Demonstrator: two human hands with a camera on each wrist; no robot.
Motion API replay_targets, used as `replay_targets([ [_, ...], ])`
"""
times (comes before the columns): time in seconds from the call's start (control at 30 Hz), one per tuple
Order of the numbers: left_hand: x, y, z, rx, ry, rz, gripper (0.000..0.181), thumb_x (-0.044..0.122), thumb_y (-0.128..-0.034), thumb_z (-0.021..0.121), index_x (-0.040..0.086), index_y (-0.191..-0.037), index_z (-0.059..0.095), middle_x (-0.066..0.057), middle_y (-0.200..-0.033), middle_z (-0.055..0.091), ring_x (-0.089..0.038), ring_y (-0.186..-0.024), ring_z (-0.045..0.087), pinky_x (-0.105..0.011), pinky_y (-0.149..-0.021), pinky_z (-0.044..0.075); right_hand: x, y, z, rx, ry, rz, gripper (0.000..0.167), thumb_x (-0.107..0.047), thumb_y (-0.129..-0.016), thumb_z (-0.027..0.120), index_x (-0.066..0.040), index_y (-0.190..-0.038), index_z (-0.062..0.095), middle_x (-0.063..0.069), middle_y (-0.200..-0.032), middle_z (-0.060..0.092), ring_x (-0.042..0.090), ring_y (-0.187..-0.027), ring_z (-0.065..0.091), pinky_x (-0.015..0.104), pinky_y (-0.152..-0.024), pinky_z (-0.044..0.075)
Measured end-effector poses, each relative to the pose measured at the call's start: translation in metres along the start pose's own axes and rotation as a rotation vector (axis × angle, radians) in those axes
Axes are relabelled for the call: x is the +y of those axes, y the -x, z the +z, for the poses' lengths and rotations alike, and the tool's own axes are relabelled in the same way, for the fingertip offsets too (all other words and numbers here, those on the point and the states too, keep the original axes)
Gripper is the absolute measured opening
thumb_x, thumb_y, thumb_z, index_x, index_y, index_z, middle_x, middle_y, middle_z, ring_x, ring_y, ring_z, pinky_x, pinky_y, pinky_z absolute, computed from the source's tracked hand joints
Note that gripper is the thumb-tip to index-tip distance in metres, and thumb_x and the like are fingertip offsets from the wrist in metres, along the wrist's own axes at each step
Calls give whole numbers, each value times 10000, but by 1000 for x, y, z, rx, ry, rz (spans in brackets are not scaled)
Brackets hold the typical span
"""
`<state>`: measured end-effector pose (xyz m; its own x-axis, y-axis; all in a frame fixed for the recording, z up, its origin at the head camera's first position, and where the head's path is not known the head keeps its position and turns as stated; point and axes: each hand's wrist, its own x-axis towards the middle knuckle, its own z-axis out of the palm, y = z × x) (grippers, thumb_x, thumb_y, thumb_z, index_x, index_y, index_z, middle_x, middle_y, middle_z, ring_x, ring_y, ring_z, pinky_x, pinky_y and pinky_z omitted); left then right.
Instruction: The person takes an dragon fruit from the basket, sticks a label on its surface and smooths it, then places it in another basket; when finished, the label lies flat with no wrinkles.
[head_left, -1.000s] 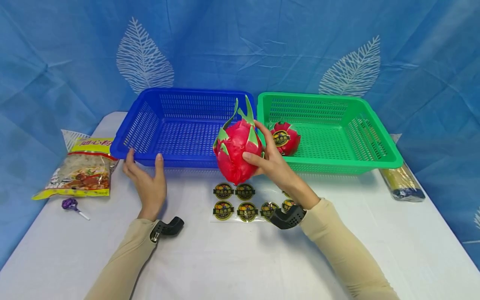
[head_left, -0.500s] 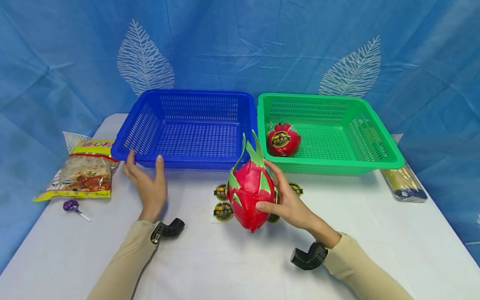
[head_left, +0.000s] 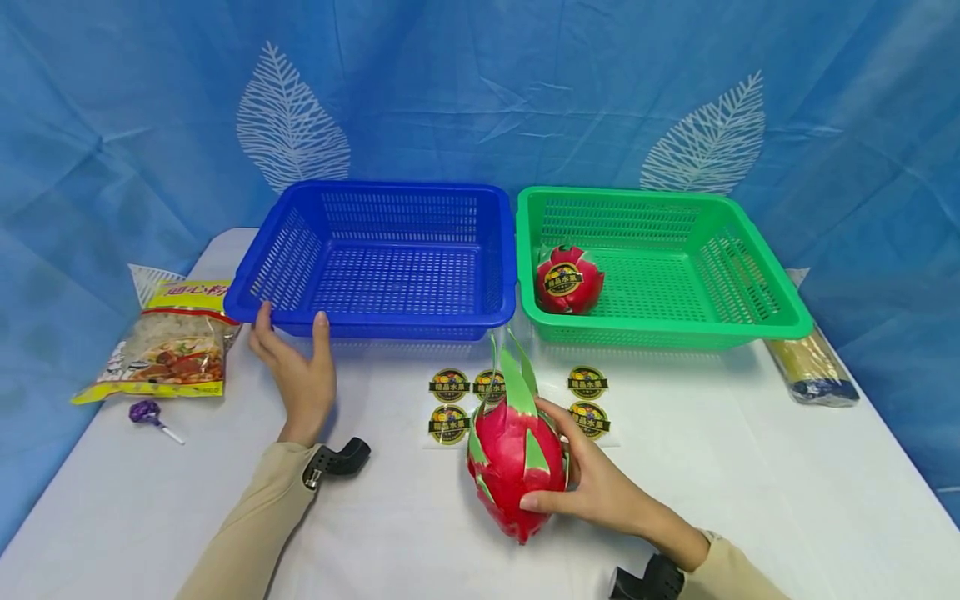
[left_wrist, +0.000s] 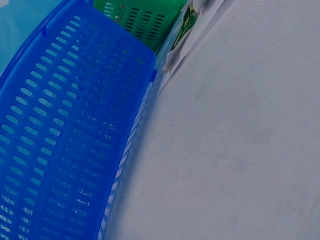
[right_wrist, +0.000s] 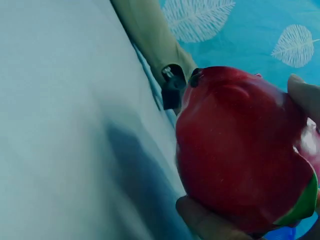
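Observation:
A red dragon fruit with green leafy tips is in my right hand, which grips it from the right side above the white table. In the right wrist view the dragon fruit fills the middle, with a thumb and a fingertip on its sides. My left hand is at the front left of the blue basket, fingertips up at its rim; I cannot tell how firmly they touch. No fingers show in the left wrist view. Another dragon fruit, bearing a round label, lies in the green basket.
A sheet of round black-and-gold stickers lies behind the held fruit, partly covered by it. On the left are a bag of food and a purple lollipop. A clear-wrapped package sits at the right edge.
My right hand has brought the dragon fruit from in front of the baskets down toward the near side and slightly right, past the stickers. The left hand has stayed in place.

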<state>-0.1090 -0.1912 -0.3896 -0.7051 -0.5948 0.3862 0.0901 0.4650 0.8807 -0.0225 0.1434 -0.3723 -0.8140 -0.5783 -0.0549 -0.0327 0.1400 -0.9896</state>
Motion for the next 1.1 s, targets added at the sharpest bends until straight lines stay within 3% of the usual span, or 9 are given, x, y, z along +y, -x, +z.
replay_targets([
  [0.2, 0, 0, 1, 4, 4, 4, 682, 402, -870, 546, 167, -1406, 196, -122, -1431, 156, -191, -1357, 185, -336, -1142, 136, 2, 15, 9, 12, 16, 48, 856, -99, -750, 720, -252, -1409, 194, 133, -1373, 314, 223, -1139, 503, 285, -769, 541],
  [0.47, 1, 1, 1, -5, -1, 1, 676, 396, -875, 545, 168, -1405, 193, -129, -1428, 153, -193, -1357, 185, -351, -1143, 142, -1, 28, 17, 68, 113, 113, 834, -194, -720, 752, -306, -1377, 253, 103, -1317, 390, 302, -1126, 479, 246, -708, 545],
  [0.6, 0, 0, 0, -4, -3, 7, 674, 388, -877, 544, 165, -1406, 191, -128, -1427, 153, -193, -1354, 187, -359, -1141, 148, -2, 29, 21, 102, 226, 121, 841, -280, -696, 770, -349, -1368, 269, 57, -1299, 400, 301, -1138, 458, 208, -702, 529],
  [0.87, 0, 1, 0, -7, 7, 12, 687, 389, -877, 543, 128, -1407, 193, -140, -1420, 162, -211, -1340, 211, -374, -1136, 156, -4, 29, 28, 153, 480, 178, 896, -489, -633, 762, -449, -1361, 241, -108, -1131, 422, 131, -1060, 496, 184, -688, 510],
  [1.1, 0, 1, 0, 3, 7, 22, 673, 380, -874, 550, 168, -1406, 196, -142, -1417, 168, -216, -1335, 221, -378, -1132, 167, -6, 27, 27, 149, 512, 217, 795, -504, -743, 661, -423, -1380, 193, -57, -1301, 394, 180, -1166, 446, 204, -704, 511],
])
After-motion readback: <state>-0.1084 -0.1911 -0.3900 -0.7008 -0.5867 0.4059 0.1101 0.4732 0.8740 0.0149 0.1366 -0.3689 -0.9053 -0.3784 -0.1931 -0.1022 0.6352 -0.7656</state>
